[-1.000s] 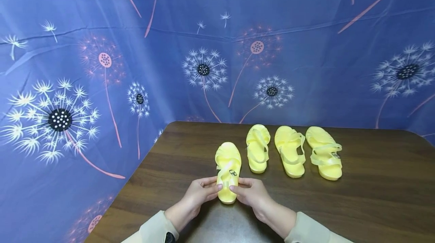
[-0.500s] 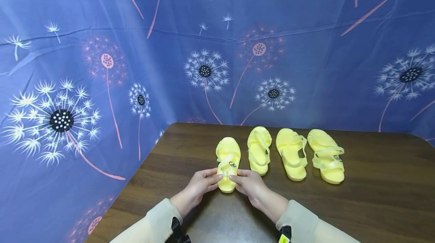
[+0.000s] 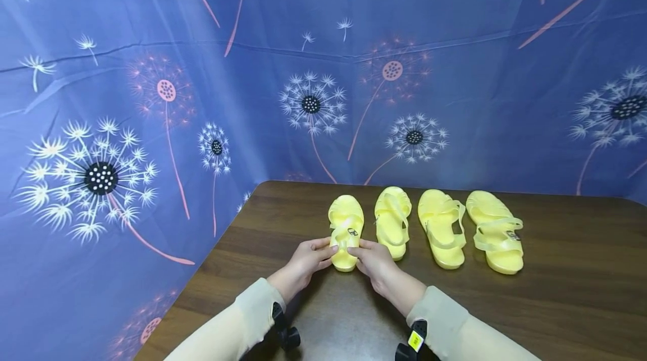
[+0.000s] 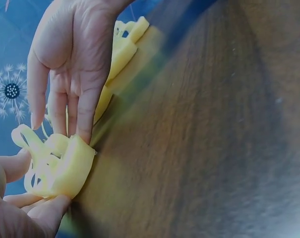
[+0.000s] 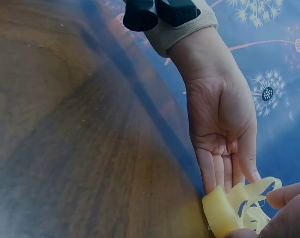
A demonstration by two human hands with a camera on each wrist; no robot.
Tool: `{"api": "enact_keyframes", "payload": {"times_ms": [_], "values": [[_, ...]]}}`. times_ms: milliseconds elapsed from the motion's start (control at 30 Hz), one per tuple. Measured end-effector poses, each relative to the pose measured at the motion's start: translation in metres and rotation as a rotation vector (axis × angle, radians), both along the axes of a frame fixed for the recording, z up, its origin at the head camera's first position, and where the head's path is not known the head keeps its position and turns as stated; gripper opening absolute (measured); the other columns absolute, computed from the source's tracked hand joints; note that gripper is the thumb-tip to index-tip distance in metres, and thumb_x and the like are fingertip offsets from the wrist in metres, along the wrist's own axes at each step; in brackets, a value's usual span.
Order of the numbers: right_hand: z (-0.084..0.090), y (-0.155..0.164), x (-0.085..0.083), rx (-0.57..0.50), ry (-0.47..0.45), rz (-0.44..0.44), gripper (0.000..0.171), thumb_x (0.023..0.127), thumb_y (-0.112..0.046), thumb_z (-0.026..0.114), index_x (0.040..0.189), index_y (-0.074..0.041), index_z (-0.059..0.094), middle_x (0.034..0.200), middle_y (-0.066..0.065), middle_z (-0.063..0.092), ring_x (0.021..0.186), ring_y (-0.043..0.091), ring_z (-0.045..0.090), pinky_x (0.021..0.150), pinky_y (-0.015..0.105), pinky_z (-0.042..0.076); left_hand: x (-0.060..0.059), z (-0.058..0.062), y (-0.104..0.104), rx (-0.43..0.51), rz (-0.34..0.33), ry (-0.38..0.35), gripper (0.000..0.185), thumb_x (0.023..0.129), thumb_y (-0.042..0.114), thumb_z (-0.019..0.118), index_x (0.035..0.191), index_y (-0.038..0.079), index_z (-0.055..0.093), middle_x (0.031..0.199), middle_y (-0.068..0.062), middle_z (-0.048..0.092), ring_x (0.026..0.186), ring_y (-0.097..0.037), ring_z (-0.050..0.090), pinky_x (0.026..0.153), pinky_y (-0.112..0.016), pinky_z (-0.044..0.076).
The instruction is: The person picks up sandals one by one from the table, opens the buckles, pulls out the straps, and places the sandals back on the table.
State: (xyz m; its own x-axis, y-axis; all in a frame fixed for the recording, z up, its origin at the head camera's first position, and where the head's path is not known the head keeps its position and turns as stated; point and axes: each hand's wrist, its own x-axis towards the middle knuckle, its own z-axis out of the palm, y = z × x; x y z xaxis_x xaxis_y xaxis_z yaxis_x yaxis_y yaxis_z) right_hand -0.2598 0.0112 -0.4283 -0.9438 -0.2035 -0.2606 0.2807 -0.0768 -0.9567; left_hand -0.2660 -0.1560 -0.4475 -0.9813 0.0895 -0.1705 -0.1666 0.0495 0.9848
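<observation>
A yellow strappy sandal (image 3: 346, 212) lies on the table with its toe pointing away from me. My left hand (image 3: 308, 260) grips the left side of its heel end, thumb at the back strap. From the right, my right hand (image 3: 378, 264) holds the same heel end, its thumb also on the strap. In the left wrist view the sandal's heel (image 4: 73, 171) sits between the two hands, near the tabletop. The right wrist view shows the heel (image 5: 219, 210) with the left hand's fingers (image 5: 219, 171) along its far side.
Three more yellow sandals stand in a row to the right: a near one (image 3: 393, 220), a middle one (image 3: 442, 226) and a far one (image 3: 495, 232). The brown wooden table (image 3: 566, 293) ends at a blue dandelion-print cloth (image 3: 242, 86) behind and at left.
Both hands have moved the held sandal forward, away from me, so that it now stands roughly level with the row. The three other sandals have stayed in place on the table.
</observation>
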Motion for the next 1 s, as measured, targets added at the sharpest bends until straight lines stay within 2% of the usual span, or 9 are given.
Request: {"api": "enact_keyframes", "payload": {"times_ms": [367, 567, 767, 1000], "values": [[-0.001, -0.002, -0.019, -0.002, -0.015, -0.056, 0.053, 0.097, -0.007, 0.051, 0.141, 0.016, 0.033, 0.149, 0.031, 0.033, 0.138, 0.04, 0.035, 0.114, 0.048, 0.031, -0.021, -0.002, 0.005, 0.009, 0.011, 0.006, 0.048, 0.094, 0.01, 0.063, 0.135, -0.01, 0.049, 0.134, -0.025, 0.055, 0.113, -0.023, 0.061, 0.098, -0.038, 0.051], [-0.002, -0.004, -0.024, -0.015, -0.036, -0.064, 0.055, 0.098, -0.008, 0.047, 0.144, 0.015, 0.028, 0.153, 0.03, 0.026, 0.142, 0.041, 0.026, 0.116, 0.049, 0.026, -0.028, -0.004, 0.007, 0.02, 0.006, -0.003, 0.047, 0.094, 0.01, 0.063, 0.135, -0.01, 0.049, 0.135, -0.025, 0.054, 0.114, -0.024, 0.061, 0.098, -0.037, 0.05], [-0.001, -0.007, -0.028, 0.008, -0.042, -0.085, 0.058, 0.097, -0.01, 0.047, 0.146, 0.012, 0.026, 0.155, 0.028, 0.023, 0.143, 0.041, 0.022, 0.117, 0.05, 0.024, -0.034, -0.004, 0.007, 0.008, 0.031, -0.02, 0.048, 0.094, 0.011, 0.064, 0.136, -0.007, 0.049, 0.138, -0.024, 0.051, 0.118, -0.026, 0.059, 0.098, -0.036, 0.05], [-0.002, -0.01, -0.033, -0.045, -0.03, -0.097, 0.057, 0.096, -0.006, 0.044, 0.147, 0.011, 0.025, 0.156, 0.027, 0.02, 0.144, 0.039, 0.019, 0.117, 0.05, 0.022, -0.041, -0.007, 0.009, 0.009, 0.054, -0.01, 0.047, 0.094, 0.011, 0.063, 0.136, -0.007, 0.05, 0.138, -0.024, 0.052, 0.119, -0.025, 0.059, 0.1, -0.038, 0.049]]}}
